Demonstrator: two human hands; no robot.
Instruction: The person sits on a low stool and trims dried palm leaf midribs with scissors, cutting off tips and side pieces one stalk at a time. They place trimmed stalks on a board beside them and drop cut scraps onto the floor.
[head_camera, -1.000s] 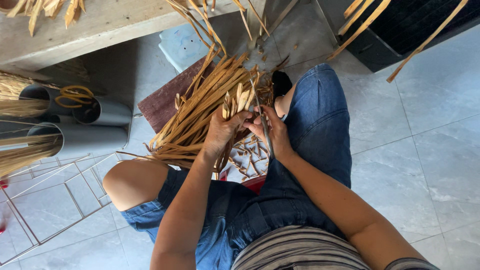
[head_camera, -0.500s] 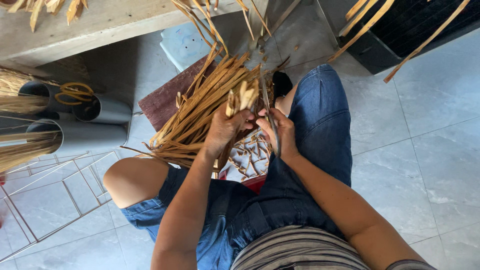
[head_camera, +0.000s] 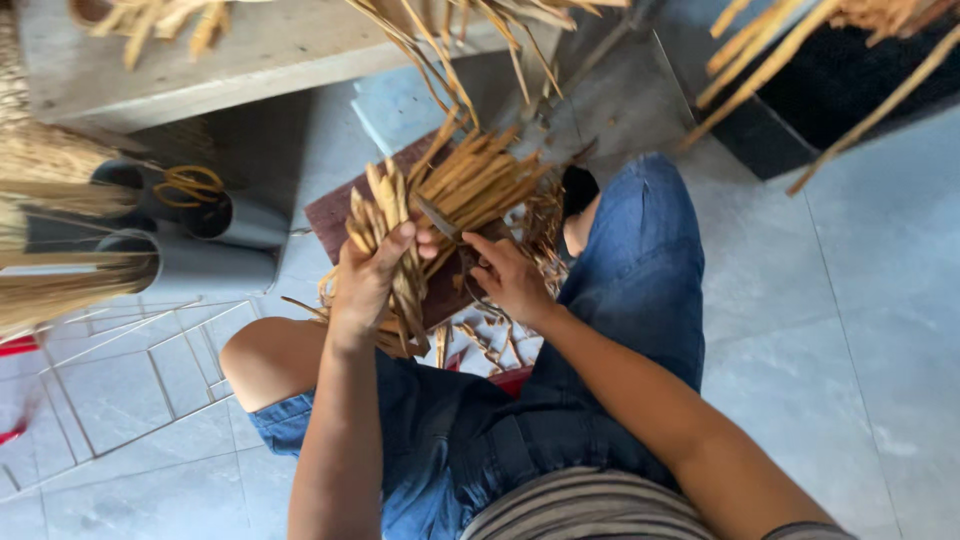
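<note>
Our left hand (head_camera: 368, 275) clamps a bundle of tan strips (head_camera: 385, 225) upright, ends exposed, so our right hand (head_camera: 510, 280), closed on scissors (head_camera: 445, 225), reaches them.

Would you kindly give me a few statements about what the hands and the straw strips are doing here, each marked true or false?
1. The left hand grips a bundle of tan strips. True.
2. The right hand rests flat on the grey tiled floor. False: it is raised over the lap, holding a thin blade near the strips.
3. The person wears blue denim shorts. True.
4. The grey tubes at the left stand upright. False: they lie on their sides.
5. A dark reddish board lies under the strips. True.
</note>
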